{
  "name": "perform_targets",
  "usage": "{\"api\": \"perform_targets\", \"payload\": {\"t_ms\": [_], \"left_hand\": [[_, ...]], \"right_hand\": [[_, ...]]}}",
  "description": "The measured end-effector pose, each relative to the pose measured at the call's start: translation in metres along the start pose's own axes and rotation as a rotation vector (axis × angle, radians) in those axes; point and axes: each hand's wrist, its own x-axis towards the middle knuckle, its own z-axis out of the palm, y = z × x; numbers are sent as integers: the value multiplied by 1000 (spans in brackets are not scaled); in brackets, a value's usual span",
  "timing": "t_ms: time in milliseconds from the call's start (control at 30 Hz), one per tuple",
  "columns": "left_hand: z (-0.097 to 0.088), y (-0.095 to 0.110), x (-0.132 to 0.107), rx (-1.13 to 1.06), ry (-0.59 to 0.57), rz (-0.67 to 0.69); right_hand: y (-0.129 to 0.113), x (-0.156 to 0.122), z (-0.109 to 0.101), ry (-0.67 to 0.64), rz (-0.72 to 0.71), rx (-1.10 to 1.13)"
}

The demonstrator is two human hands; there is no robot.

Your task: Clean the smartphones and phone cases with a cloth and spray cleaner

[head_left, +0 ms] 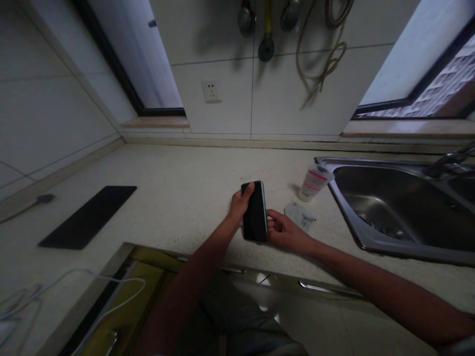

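A smartphone (pixel 255 212) with a dark screen is held upright above the pale countertop, its screen facing me. My left hand (pixel 239 205) grips it from the left, thumb lying over the upper part of the screen. At the lower right edge, my right hand (pixel 280 230) is closed around the phone's side, fingers curled; its fingertips are partly hidden behind the phone. Just right of that hand lies a small crumpled, clear packet (pixel 300 216). Behind it stands a see-through plastic cup (pixel 314 183) with pink print, near the sink.
To the right is a steel sink (pixel 351 232) with a faucet (pixel 451 160). A flat black panel (pixel 89 217) lies on the counter (pixel 178 183) at left. A white cable (pixel 92 274) trails over the front left edge. Above are a wall socket (pixel 211 92) and a hanging hose (pixel 322 74).
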Motion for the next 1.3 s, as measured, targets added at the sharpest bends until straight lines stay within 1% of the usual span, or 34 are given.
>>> {"api": "perform_targets", "payload": {"t_ms": [100, 167, 267, 333, 433, 567, 800, 967, 1100, 1200, 1300], "left_hand": [[2, -1, -1, 9, 22, 42], [3, -2, -1, 9, 43, 67], [4, -4, 0, 20, 66, 77], [5, -4, 1, 24, 59, 71], [6, -4, 1, 13, 44, 56], [4, -5, 2, -10, 54, 47], [-2, -6, 7, -42, 21, 11], [-4, -5, 8, -102, -72, -39], [-4, -1, 5, -98, -74, -68], [-4, 1, 4, -88, -72, -74], [-3, -2, 5, -71, -58, -23]], "right_hand": [[2, 1, 2, 83, 50, -16], [2, 1, 2, 131, 58, -39], [2, 0, 1, 165, 40, -97], [2, 0, -1, 171, 32, -154], [4, -1, -5, 174, 23, -223], [5, 0, -8, 157, 8, -241], [3, 3, -6, 78, 15, -180], [2, 3, -4, 55, -9, -154], [-1, 1, 1, 7, -18, -107], [-4, 0, 3, 23, -15, -87], [-6, 1, 3, 91, 5, -93]]}}
